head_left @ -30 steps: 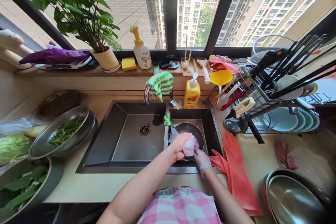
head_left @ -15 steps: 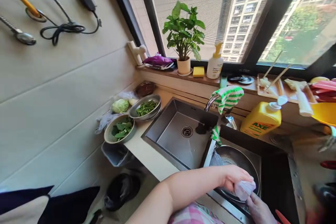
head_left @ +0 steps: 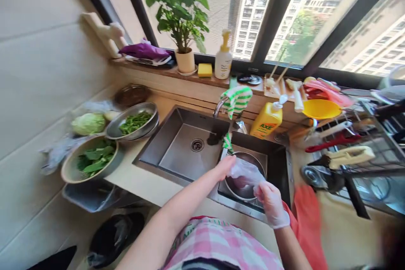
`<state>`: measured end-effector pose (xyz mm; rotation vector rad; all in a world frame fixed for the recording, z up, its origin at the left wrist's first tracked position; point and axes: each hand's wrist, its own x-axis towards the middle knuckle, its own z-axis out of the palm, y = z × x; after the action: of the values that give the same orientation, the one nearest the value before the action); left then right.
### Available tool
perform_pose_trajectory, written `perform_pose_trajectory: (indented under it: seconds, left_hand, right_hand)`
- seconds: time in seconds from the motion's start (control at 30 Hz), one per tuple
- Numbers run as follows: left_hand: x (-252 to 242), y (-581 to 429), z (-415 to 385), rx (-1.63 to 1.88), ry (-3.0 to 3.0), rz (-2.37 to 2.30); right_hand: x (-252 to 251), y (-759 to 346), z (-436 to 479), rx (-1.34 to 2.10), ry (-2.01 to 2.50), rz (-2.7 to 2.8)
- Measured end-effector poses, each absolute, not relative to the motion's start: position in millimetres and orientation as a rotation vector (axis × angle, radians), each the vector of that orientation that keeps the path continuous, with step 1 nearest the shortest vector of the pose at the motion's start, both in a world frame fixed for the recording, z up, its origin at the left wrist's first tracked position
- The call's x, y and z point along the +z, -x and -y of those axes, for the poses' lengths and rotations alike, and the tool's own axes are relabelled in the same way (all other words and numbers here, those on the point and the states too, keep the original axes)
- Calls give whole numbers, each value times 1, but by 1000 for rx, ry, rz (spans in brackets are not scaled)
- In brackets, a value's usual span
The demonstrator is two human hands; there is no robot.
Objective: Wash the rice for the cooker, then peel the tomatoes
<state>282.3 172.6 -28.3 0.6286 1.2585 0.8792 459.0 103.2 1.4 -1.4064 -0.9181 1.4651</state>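
Note:
A thin clear plastic bag (head_left: 248,171) is stretched between my two hands above the frying pan (head_left: 251,198). My left hand (head_left: 227,166) is bare and grips the bag's left end. On the right, my right hand (head_left: 271,203) wears a clear disposable glove and pinches the other end. The pan sits in the right sink basin (head_left: 278,156). Something pinkish shows through or below the plastic; I cannot make it out.
Left of the sink (head_left: 180,147) stand a metal bowl of cut greens (head_left: 134,123), a colander (head_left: 71,168) with leaves and a cabbage (head_left: 88,123). A yellow detergent bottle (head_left: 267,120) stands behind the basin. Red rubber gloves (head_left: 306,219) and a dish rack (head_left: 379,139) are at right.
The view has swung right. My right hand now has the clear glove fully on. My left hand has moved off it to the plastic bag, which has come up from the pan.

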Motion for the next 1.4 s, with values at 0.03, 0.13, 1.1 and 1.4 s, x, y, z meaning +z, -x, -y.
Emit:
perform_pose_trajectory:
  seconds: [0.03,0.13,1.1,1.4]
  left_hand:
    - [-30,-278,-171,897,-645,-1275]
    - [-33,-269,-154,955,-725,-1363]
    - [-51,-338,-153,678,-1309,-1386]
    - [-66,-329,-143,617,-1333,-1388]
  right_hand:
    - [7,-458,-106,1455,1374,868]
    - [21,-459,-110,1396,1261,725]
    - [-72,-455,-114,1116,1595,1458]
    - [-96,-455,-111,1348,1517,1347]
